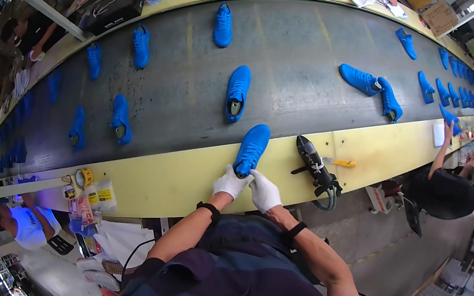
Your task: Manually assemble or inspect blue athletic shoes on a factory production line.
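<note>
A blue lace-up shoe lies on the pale yellow ledge in front of me, its toe pointing toward the belt and its heel toward my body. White gloves cover both hands. My left hand is closed at the left of the heel. From the right, my right hand grips the heel by the collar, thumb and fingers together. Some fingertips are hidden behind the shoe. Just right of it on the ledge rests a black shoe-shaped device with grey hoses. Beside that lies a yellow-handled tool.
A dark conveyor belt carries several blue shoes, the nearest blue shoe just beyond my hands. Yellow tape sits on the ledge at left. A co-worker at right reaches to a shoe; another person is at lower left.
</note>
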`<state>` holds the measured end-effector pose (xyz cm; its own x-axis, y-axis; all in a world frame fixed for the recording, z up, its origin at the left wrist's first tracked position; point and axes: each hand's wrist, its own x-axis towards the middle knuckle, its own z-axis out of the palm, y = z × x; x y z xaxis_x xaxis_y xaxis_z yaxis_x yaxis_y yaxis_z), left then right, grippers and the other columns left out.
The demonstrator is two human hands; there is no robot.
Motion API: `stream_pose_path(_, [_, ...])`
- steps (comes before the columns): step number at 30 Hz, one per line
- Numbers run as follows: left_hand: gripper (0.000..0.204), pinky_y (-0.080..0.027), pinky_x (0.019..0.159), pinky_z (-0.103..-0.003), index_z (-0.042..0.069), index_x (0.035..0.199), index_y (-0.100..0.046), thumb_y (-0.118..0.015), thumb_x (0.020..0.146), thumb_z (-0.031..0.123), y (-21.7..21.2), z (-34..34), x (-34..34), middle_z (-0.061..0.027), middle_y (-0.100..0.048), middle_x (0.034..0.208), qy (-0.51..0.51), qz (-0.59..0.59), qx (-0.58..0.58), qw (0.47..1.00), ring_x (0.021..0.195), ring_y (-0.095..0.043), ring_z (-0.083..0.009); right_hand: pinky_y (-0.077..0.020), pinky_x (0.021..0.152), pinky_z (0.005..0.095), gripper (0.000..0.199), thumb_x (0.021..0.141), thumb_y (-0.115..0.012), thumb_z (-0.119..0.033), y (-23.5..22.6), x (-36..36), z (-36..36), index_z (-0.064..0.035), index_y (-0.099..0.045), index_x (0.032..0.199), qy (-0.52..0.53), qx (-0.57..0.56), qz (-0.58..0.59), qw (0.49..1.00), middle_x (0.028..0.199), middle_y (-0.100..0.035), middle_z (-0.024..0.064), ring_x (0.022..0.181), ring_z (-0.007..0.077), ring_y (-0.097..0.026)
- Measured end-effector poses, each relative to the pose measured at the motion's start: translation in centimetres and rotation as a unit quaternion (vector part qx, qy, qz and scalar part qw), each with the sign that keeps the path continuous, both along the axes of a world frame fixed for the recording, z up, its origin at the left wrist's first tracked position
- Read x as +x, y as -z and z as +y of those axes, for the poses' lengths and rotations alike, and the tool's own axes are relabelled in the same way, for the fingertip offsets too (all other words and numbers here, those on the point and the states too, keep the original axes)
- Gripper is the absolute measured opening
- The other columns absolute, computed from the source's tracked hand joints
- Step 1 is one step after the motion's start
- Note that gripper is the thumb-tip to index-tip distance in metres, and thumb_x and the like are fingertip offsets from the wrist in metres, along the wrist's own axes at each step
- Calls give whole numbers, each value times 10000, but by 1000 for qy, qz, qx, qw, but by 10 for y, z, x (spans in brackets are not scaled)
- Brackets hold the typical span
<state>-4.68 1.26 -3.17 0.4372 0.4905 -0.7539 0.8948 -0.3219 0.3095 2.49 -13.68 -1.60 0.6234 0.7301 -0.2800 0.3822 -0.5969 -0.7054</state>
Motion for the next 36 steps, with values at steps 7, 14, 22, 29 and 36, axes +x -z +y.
stream_pose_path(7, [856, -543, 954, -542, 62, 1391, -418, -575, 887, 736, 22, 2, -6, -299, -721, 1177, -10, -9, 10, 1000, 1125, -699, -464, -561, 881, 533, 468, 978, -576, -195, -16, -10, 50, 22, -491, 1383, 4, -183, 87, 979, 997, -723, 312, 976, 493, -706])
stream_pose_path(14, [768, -576, 868, -536, 36, 1345, -380, -679, 881, 572, 33, 6, -15, -252, -741, 1122, 86, -49, 6, 995, 1046, -730, -440, -620, 564, 427, 338, 937, -639, -172, -5, 7, 84, 108, -621, 1124, 94, -209, 315, 921, 856, -743, 250, 652, 342, -760])
stream_pose_path(22, [1017, -476, 1110, -459, -2, 1606, -262, -711, 874, 544, -7, 8, -8, -296, -561, 1469, 63, 11, -54, 997, 1337, -591, -419, -621, 582, 405, 275, 983, -632, -172, -4, 53, 15, 61, -688, 1117, 156, -103, 555, 811, 872, -744, 174, 652, 293, -744])
stream_pose_path(29, [728, -454, 1119, -449, -83, 1427, -540, -570, 1004, 509, 74, 36, -31, -332, -616, 1384, -44, -204, -133, 969, 1298, -610, -423, -597, 763, 386, 529, 889, -753, -355, 24, 66, 52, 74, -678, 1188, 209, -66, 295, 930, 989, -760, 204, 877, 289, -765])
stream_pose_path(36, [657, -538, 959, -480, -59, 1394, -542, -640, 985, 446, 66, 8, -22, -275, -696, 1195, -84, -305, -171, 933, 1148, -683, -404, -589, 871, 368, 536, 865, -833, -332, 35, 54, 54, 86, -704, 1175, 233, 9, 406, 884, 1076, -762, 171, 931, 240, -747])
